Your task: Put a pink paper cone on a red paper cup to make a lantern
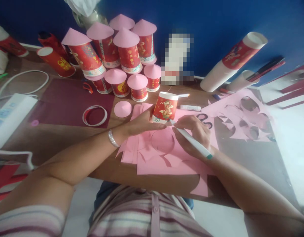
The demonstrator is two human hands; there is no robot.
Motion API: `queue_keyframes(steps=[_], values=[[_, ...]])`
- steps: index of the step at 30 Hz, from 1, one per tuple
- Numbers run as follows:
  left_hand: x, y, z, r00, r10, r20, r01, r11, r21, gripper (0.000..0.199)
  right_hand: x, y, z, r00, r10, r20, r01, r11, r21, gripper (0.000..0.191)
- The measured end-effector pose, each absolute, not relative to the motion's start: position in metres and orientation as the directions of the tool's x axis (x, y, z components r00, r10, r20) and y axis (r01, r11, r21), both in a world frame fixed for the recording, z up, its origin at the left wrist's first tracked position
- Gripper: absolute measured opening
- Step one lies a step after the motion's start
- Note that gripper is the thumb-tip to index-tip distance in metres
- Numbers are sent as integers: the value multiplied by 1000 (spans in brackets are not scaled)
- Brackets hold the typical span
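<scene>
My left hand [144,121] grips a short cardboard tube [166,107] wrapped in red paper with a gold pattern. Teal marks run along the tube's white lower band. In my right hand [193,133] is a white marker [195,142] with a teal end, its tip at that band. Beneath both hands lie pink paper sheets [154,164] with round cut-outs. The handles of a pair of scissors [204,121] show beside my right hand. A small pink paper cone [123,109] rests left of the tube.
Several red tubes with pink cone roofs [126,49] stand at the back. A paper ring [94,116] lies on a maroon sheet [68,102]. At the back right are a tall tube [230,62] and a pen cup [240,80]. A white power strip [13,115] sits far left.
</scene>
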State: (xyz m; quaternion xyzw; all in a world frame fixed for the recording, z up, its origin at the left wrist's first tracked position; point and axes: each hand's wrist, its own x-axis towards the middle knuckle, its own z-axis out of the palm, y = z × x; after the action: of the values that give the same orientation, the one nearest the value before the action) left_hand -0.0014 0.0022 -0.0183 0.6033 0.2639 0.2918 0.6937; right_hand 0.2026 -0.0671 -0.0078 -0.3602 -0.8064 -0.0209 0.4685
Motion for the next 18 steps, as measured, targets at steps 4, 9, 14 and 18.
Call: queue_keyframes(steps=[4, 9, 14, 18], values=[[-1, 1, -16, 688, 725, -26, -82, 113, 990, 55, 204, -68, -7, -296, 558, 775, 606, 737, -299, 20], [-4, 3, -20, 694, 719, -25, -71, 103, 992, 58, 205, -69, -4, -318, 578, 751, 638, 717, -282, 23], [-3, 2, -20, 696, 718, -6, -94, 99, 991, 56, 205, -69, -5, -305, 576, 759, 640, 714, -285, 22], [-5, 2, -22, 707, 707, 7, -118, 109, 987, 55, 205, -69, -6, -303, 586, 751, 648, 705, -289, 19]])
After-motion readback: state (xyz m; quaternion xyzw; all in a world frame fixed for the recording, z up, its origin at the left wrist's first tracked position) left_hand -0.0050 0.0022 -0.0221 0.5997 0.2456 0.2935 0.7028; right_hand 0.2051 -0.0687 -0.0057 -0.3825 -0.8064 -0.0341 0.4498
